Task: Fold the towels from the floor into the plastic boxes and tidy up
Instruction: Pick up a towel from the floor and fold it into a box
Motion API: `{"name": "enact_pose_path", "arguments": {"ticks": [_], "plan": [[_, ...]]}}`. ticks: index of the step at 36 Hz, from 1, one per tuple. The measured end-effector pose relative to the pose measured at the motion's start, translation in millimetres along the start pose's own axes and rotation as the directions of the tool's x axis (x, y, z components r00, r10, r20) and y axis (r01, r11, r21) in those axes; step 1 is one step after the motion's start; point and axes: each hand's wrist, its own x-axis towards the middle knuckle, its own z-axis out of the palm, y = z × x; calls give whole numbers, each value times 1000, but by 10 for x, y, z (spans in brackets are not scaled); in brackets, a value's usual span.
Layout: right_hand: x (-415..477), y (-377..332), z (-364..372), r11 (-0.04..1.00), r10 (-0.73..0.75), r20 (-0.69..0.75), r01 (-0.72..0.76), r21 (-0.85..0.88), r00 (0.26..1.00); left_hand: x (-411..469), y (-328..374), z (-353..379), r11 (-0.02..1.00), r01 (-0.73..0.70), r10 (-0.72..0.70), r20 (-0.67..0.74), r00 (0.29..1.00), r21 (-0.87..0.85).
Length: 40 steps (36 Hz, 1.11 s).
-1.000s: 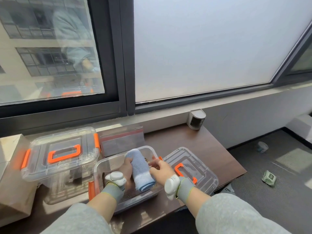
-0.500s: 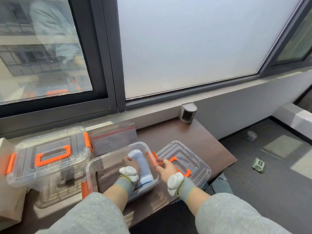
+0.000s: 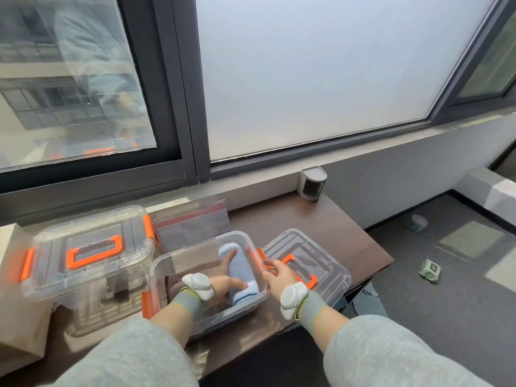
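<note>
A rolled light-blue towel (image 3: 242,275) lies along the right side of the open clear plastic box (image 3: 178,255) on the dark wooden table. My left hand (image 3: 223,280) is inside the box and grips the roll from its left side, fingers over the top. My right hand (image 3: 276,275) rests at the box's right wall by the orange latch, fingers spread and holding nothing. The box's lid (image 3: 310,263), clear with an orange handle, lies flat on the table just right of the box. On the floor at the right lie a folded green towel (image 3: 431,270) and a small pale roll (image 3: 417,222).
A second clear box (image 3: 83,263) with orange latches stands closed at the left, on a brown cardboard carton (image 3: 16,342). A zip bag (image 3: 192,224) leans at the window sill behind the boxes. A small grey device (image 3: 312,183) stands at the table's far right corner.
The towel roll went from held above the box down onto its floor at the right side. My right hand let go of it and moved to the box's right wall.
</note>
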Motion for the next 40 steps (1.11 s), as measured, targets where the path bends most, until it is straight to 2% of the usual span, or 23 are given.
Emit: {"name": "enact_pose_path", "arguments": {"ticks": [1, 5, 9, 14, 17, 20, 26, 37, 40], "plan": [[-9, 1, 7, 1000, -3, -5, 3, 8, 1000, 8, -3, 9, 997, -20, 20, -6, 1000, 76], [-31, -2, 41, 999, 12, -26, -11, 51, 1000, 53, 2, 142, 996, 7, -2, -48, 999, 90], [-62, -20, 50, 998, 8, -48, -5, 62, 999, 112, -9, 179, 956, 11, 15, -86, 996, 292], [-83, -41, 53, 996, 13, -39, -9, 86, 999, 96, 8, 197, 786, 74, 89, -230, 969, 614], [-92, -57, 48, 996, 11, -42, -7, 86, 999, 96, -21, 102, 633, 65, 169, -219, 961, 771], [-88, -50, 37, 996, 12, -34, -9, 94, 999, 129, -62, -10, 495, 18, 215, -142, 966, 869], [-82, -56, 21, 998, 21, -31, -19, 67, 999, 180, -118, -134, 380, -14, 231, -80, 970, 925], [-92, -88, -62, 1000, 9, -4, -9, 5, 1000, 304, -89, -47, 301, -11, 175, -43, 984, 954], [-75, -103, -84, 999, 50, 17, -50, -2, 999, 359, -87, -28, 306, -18, 163, -34, 986, 952]]}}
